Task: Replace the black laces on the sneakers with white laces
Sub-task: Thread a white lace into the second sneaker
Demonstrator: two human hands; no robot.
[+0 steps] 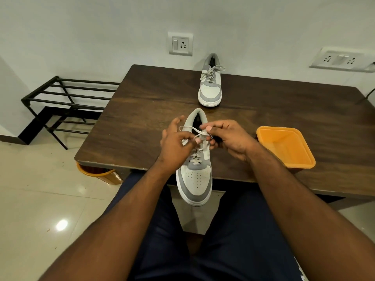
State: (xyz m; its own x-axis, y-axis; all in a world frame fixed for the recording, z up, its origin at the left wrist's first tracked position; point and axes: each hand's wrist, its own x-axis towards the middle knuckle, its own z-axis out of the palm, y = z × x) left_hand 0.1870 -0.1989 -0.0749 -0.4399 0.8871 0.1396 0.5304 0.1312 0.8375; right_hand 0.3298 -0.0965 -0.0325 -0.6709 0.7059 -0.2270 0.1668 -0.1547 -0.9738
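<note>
A grey and white sneaker (195,179) lies at the table's front edge, toe hanging over toward me. It carries a white lace (190,129) whose ends loop above the tongue. My left hand (177,141) pinches one strand of the lace between thumb and finger. My right hand (225,137) pinches the other strand close by, over the shoe's opening. A second grey and white sneaker (210,91) stands at the back of the table with its white lace tied in a bow. No black lace is in view.
An orange plastic tub (269,132) sits on the dark wooden table (142,110) to the right of my hands. A black metal rack (67,102) stands left of the table. An orange bin (99,175) shows under the table's front left corner.
</note>
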